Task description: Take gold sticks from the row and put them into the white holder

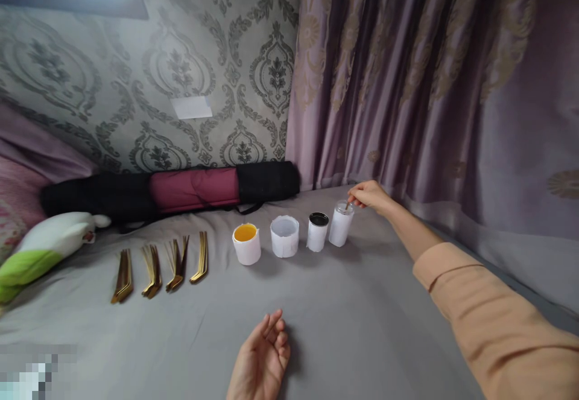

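Note:
My right hand [368, 195] pinches a thin gold-brown strip [347, 206] whose lower end is inside the mouth of a tall clear jar [340, 228] wrapped in white. Left of that jar are a white-wrapped can with a dark inside [315, 237], a wide white tub [284, 243] and a white-wrapped cup with a yellow-orange inside [247, 250]. Several bundles of thin gold pieces with bent ends lie farther left, the nearest to the cup being a slim bundle [199, 258]. Palm up above the grey sheet, my left hand [265, 352] holds nothing, its fingers loosely curled and apart.
A long black and maroon bag [194, 189] lies along the patterned wall. At the left is a white and green plush toy [49, 246]. Purple curtains [384, 86] hang behind the jar and down the right side. The grey sheet [353, 327] has slight wrinkles.

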A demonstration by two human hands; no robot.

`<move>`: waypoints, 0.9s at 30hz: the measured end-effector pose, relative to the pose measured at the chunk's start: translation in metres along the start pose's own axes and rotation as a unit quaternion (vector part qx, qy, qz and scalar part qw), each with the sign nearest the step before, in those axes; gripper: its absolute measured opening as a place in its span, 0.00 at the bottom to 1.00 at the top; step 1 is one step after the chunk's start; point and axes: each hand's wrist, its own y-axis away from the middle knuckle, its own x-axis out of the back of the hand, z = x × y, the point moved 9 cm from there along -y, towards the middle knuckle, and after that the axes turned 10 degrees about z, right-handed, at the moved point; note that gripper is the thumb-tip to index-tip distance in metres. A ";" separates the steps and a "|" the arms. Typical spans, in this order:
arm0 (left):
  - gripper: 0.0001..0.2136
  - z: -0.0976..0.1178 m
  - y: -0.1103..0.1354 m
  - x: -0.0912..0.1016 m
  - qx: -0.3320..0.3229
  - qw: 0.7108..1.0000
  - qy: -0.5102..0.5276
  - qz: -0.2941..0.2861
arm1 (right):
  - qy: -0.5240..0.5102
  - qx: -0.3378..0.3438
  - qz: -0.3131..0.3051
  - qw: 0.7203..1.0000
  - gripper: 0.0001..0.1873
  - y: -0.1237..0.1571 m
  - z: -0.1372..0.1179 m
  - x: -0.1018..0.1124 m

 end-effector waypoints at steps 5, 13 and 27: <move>0.07 0.000 -0.002 0.000 0.000 1.000 0.001 -0.003 | 0.007 -0.010 -0.008 1.000 0.03 0.004 -0.002 -0.001; 0.07 0.000 0.000 0.001 0.001 1.000 0.003 0.001 | 0.017 -0.023 -0.018 0.999 0.03 0.001 0.005 -0.007; 0.07 0.000 -0.001 0.001 0.001 1.000 -0.001 0.002 | 0.030 -0.041 -0.015 0.999 0.04 0.003 0.006 -0.006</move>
